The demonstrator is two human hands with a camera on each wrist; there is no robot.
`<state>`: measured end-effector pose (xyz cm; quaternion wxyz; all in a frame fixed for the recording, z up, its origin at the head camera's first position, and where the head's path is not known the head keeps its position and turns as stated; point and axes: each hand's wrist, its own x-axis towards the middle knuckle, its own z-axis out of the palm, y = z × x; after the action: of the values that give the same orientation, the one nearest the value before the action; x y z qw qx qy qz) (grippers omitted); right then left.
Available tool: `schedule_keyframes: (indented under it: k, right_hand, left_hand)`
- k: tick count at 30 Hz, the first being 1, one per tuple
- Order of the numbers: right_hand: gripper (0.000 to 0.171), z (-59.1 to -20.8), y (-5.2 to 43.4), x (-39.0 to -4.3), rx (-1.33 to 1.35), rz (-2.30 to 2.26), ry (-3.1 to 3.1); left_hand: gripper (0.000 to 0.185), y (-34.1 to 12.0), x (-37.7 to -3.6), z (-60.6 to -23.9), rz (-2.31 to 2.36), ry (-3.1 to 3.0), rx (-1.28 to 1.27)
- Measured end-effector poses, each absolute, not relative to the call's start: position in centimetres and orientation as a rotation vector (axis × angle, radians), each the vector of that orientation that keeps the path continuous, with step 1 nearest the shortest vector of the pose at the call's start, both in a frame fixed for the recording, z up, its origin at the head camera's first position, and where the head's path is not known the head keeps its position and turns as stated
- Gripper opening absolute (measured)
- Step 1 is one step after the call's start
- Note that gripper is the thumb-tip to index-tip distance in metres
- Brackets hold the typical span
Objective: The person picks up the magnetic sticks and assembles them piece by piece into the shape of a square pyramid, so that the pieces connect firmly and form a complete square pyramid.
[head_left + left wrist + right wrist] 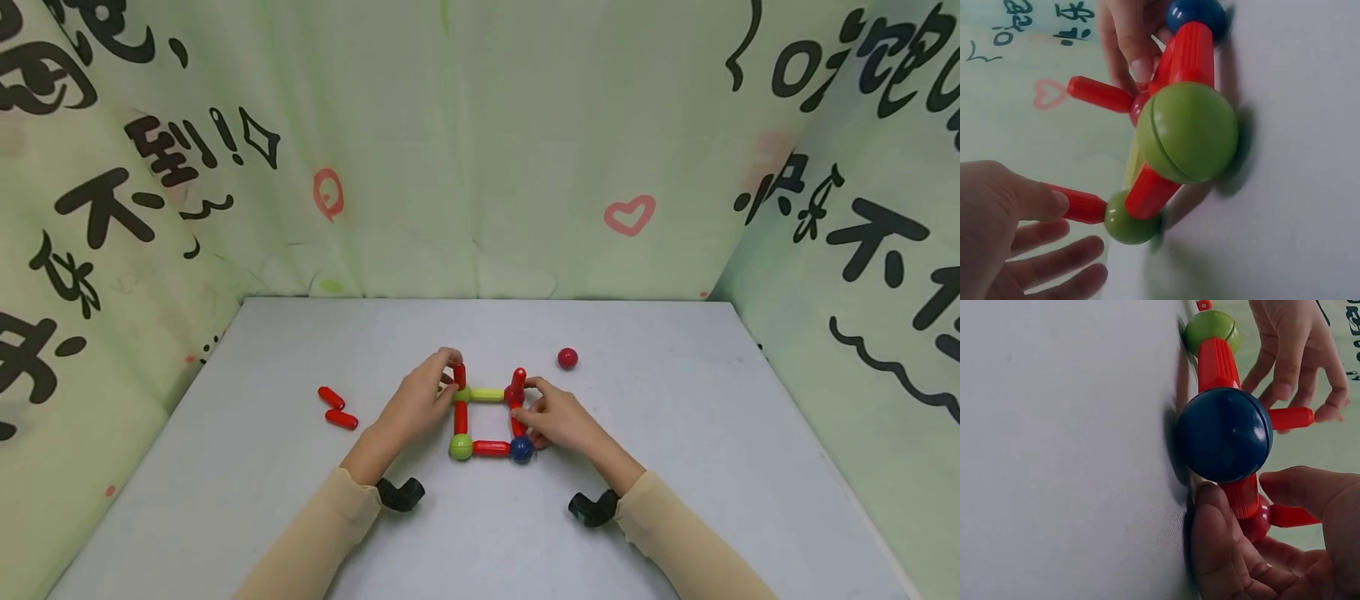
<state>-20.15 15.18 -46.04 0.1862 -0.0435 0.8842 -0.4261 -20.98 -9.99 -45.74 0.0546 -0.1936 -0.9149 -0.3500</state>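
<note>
nearest the person, the front edge of the square (487, 421) lies flat on the table (675, 517): a green ball (461, 447), a red rod (491, 448) and a blue ball (521, 450). red rods run back along both sides to the far corners, which a yellow rod (487, 394) joins, so the flat base looks finished.

at those far corners the uprights seem just begun. the left hand (416, 408) pinches a red post (459, 375) standing on the far left ball, its other fingers loosely spread. the right hand (558, 421) steadies the far right corner, thumb and fingers curled about the ball and side rod under a second post (518, 380).

by my reading, the near corners lack posts and nothing spans the top.

two spare rods (336, 408) lie to the left, well apart from the square, and a red ball (567, 358) sits beyond on the right. open table lies all round, and the cloth walls stand well back.
</note>
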Motion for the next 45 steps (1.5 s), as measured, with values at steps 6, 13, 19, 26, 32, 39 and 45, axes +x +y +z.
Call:
schedule_keyframes:
  k: [6,13,19,26,32,39,45]
  right_hand:
    - [0.050,-46.2,15.5,-20.5,-0.140,-1.216,2.538]
    - [0.047,-46.4,16.0,-20.9,-0.133,-1.305,2.545]
    - [0.046,-46.3,16.2,-20.9,-0.136,-1.300,2.508]
    - [0.039,-46.3,16.4,-20.7,-0.126,-1.304,2.520]
    - [0.027,-46.2,16.7,-20.3,-0.126,-1.310,2.535]
    - [0.014,-45.9,17.2,-19.7,-0.132,-1.284,2.517]
    - [0.008,-45.6,17.0,-19.1,-0.146,-1.224,2.474]
  left_hand:
    - [0.026,-10.7,-19.3,-45.2,-0.947,-2.854,-0.447]
    - [0.030,-10.9,-17.2,-44.9,-0.989,-3.140,-0.584]
    - [0.035,-10.5,-16.2,-45.2,-0.975,-3.207,-0.655]
    - [0.029,-10.6,-16.4,-45.3,-0.964,-3.203,-0.547]
    - [0.024,-11.1,-17.0,-45.0,-0.942,-3.196,-0.480]
    - [0.021,-11.4,-17.9,-45.0,-0.868,-3.203,-0.415]
    - [0.020,-11.7,-18.8,-45.0,-0.811,-3.175,-0.378]
